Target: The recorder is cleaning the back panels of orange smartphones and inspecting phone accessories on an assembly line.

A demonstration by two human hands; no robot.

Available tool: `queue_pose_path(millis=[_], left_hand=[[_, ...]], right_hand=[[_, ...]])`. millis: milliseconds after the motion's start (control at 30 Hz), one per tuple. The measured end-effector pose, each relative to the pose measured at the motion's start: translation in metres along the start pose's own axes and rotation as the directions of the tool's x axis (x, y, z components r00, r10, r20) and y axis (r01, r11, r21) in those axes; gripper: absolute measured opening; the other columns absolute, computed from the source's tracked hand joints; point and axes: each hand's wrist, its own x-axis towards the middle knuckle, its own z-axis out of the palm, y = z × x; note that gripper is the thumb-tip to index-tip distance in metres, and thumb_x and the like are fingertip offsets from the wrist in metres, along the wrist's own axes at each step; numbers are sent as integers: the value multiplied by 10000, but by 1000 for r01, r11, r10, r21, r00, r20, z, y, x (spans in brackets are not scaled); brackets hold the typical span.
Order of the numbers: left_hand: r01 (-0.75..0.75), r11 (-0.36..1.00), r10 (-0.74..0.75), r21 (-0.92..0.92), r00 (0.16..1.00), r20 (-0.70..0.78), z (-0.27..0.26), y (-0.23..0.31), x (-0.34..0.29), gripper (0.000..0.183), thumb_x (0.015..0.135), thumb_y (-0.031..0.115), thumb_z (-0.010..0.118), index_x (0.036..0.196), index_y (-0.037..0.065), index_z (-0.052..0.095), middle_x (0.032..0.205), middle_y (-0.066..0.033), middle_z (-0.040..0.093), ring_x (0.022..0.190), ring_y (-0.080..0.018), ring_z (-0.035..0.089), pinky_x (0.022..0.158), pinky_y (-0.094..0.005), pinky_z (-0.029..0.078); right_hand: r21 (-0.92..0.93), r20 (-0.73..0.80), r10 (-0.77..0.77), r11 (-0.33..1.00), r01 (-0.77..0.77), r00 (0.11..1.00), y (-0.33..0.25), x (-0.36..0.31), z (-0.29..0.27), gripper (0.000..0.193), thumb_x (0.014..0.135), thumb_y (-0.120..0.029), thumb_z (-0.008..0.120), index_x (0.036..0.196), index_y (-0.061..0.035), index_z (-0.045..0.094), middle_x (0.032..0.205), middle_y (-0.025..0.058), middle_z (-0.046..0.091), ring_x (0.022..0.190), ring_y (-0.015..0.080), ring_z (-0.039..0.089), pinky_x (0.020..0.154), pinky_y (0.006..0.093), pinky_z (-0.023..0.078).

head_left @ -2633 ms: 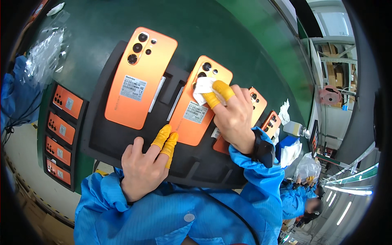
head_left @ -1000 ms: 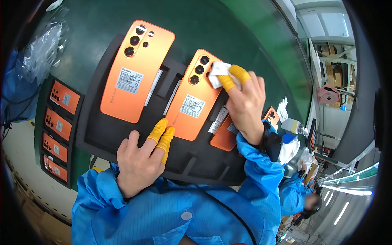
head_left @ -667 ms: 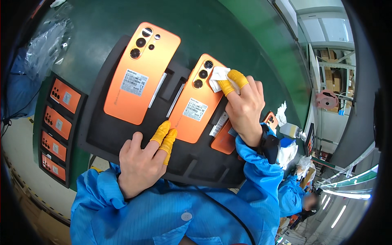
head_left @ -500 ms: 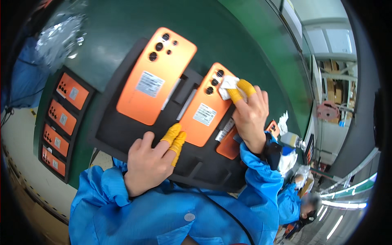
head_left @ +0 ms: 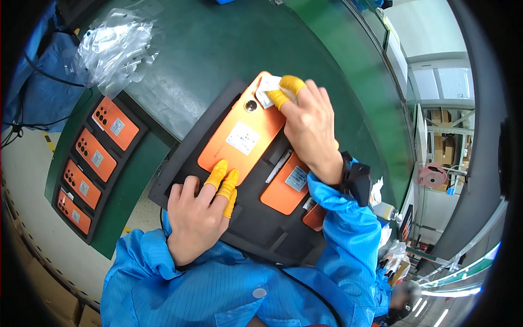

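Note:
An orange phone [head_left: 242, 131] lies back up at the left of a black foam tray [head_left: 190, 139], a white label on its back. My right hand [head_left: 310, 122], closed in a pinch with yellow finger cots, presses a folded white wipe [head_left: 267, 90] on the phone's camera end, covering some lenses. Two finger-cotted fingers of my left hand [head_left: 201, 210] lie outstretched on the phone's near end, gripping nothing. Beside it in the tray sits another orange phone [head_left: 283, 188], its far end hidden by my right hand. A third orange phone [head_left: 314, 217] shows partly under my right sleeve.
On the left, a second black tray [head_left: 131, 150] holds several orange phones. Crumpled clear plastic film [head_left: 117, 52] lies on the green table [head_left: 201, 49] at the far left. A clear bottle [head_left: 385, 211] stands right of my sleeve. Another person is at the lower right.
Both hands have gone from the middle phone to the leftmost one, the wipe still pinched in my right hand. My view has also shifted, so the trays appear farther right.

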Motion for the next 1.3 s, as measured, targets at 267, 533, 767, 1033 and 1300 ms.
queue_pose_path(millis=[267,533,767,1033,1300], left_hand=[[3,1000,-4,8,996,95,-7,-1,-1,161,662,134,727,754,22,657,1025,-91,643,688,-257,484,570,-356,339],[-4,1000,3,12,996,86,-5,0,0,168,659,130,733,756,19,652,1031,-97,639,676,-256,482,558,-353,337],[-6,1000,4,27,996,91,-5,-2,-1,181,679,132,725,815,23,674,1023,-96,637,666,-251,478,554,-352,336],[-9,999,5,33,994,111,-6,0,0,185,685,131,725,830,27,677,1029,-94,634,661,-245,472,552,-348,333],[-4,1000,2,25,994,109,-6,0,0,203,678,126,725,854,34,682,1030,-89,633,668,-243,473,556,-348,336]], right_hand=[[-50,32,3,999,-2,999,-2,1,-2,125,627,-56,647,746,-46,681,816,55,566,750,208,486,637,334,377],[-42,16,-61,997,62,998,1,-9,-6,144,605,-81,647,743,-46,673,892,58,607,757,202,494,631,324,376],[-3,17,-60,998,61,998,-7,-5,4,177,617,-87,638,786,-45,671,858,56,597,753,198,497,630,330,384],[32,18,-87,996,87,996,-10,-6,-4,160,628,-109,641,771,-46,677,793,42,551,791,198,514,649,317,390],[55,55,-90,995,87,994,-8,-12,-6,148,622,-112,628,751,-55,671,794,37,564,785,196,512,646,322,381]])
